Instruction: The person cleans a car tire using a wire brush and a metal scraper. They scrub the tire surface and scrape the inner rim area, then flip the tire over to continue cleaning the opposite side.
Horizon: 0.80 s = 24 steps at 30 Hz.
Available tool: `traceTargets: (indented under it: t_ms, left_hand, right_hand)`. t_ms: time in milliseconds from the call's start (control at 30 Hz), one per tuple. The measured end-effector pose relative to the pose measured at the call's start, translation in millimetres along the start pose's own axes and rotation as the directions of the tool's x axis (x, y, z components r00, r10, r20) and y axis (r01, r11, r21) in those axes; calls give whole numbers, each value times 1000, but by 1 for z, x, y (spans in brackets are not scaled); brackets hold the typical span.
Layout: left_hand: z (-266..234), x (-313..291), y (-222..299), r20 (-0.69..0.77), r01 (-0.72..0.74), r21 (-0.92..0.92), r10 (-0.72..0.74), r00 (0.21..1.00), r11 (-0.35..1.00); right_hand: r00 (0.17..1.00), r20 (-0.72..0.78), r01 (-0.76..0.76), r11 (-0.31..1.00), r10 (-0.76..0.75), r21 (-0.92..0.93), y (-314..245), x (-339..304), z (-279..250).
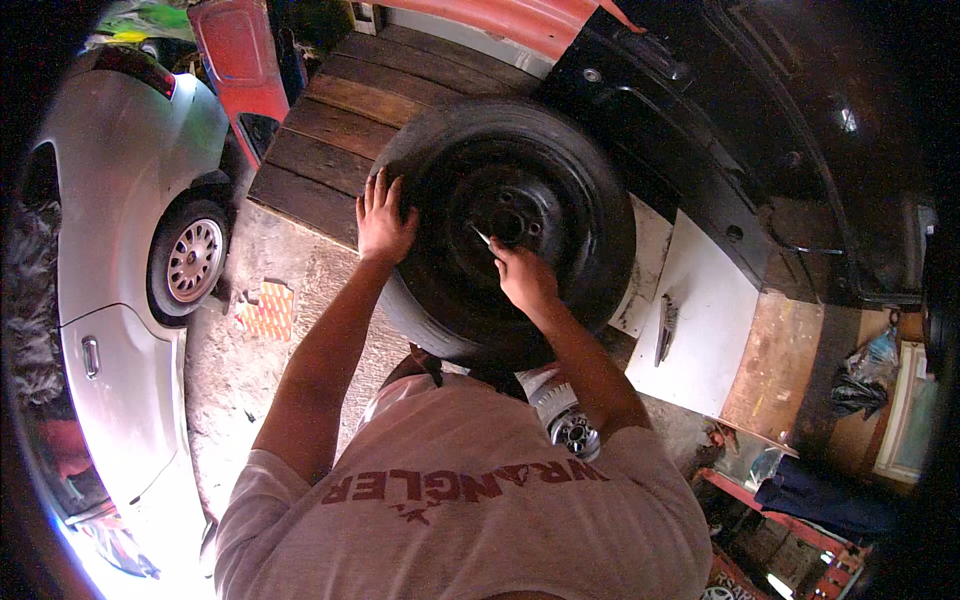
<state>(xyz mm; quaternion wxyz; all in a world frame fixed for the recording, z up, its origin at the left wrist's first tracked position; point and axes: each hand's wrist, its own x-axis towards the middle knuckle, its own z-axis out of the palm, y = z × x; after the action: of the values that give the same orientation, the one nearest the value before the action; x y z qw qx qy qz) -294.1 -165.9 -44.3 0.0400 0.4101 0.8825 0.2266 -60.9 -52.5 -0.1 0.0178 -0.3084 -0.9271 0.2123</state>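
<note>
A car wheel (580, 290) with a black tyre and dark steel rim lies on its side in front of me. My left hand (387, 222) rests flat on the tyre's left sidewall, its fingers spread. Over the rim, beside the centre hole, my right hand (524, 276) is closed around a slim tool with a thin pale tip (481, 235). That tip points up and left, at the rim's middle. Most of the tool is hidden in my fist, so its kind is unclear.
The wheel lies on a bench of dark wooden planks (340, 125). A silver car (120, 330) stands at the left. At the right are a black car body panel (690, 120) and a white board (700, 330) with a brush-like object (665, 328). Another wheel (574, 430) sits below.
</note>
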Motion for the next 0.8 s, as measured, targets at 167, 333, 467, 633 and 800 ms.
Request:
traceTargets:
  t_ms: [167,333,467,633,800]
  left_hand:
    - [2,-4,-4,-26,4,-1,-4,1000,1000]
    - [0,-3,0,-22,-9,-39,8,1000,999]
    - [3,-1,-1,-33,-7,-63,5,999,998]
    - [2,-3,-3,-19,-2,-24,1,1000,1000]
    - [-4,-3,0,12,9,-49,-9,1000,999]
  right_hand:
    - [971,230,-45,992,72,-120,13,-43,-42]
    - [980,186,-59,994,75,-92,2,-32,-24]
    - [993,67,-101,995,102,-21,-17,-15,-9]
    - [969,195,-142,988,151,-61,3,-41,-34]
    - [951,237,-180,979,197,-92,5,-36,-40]
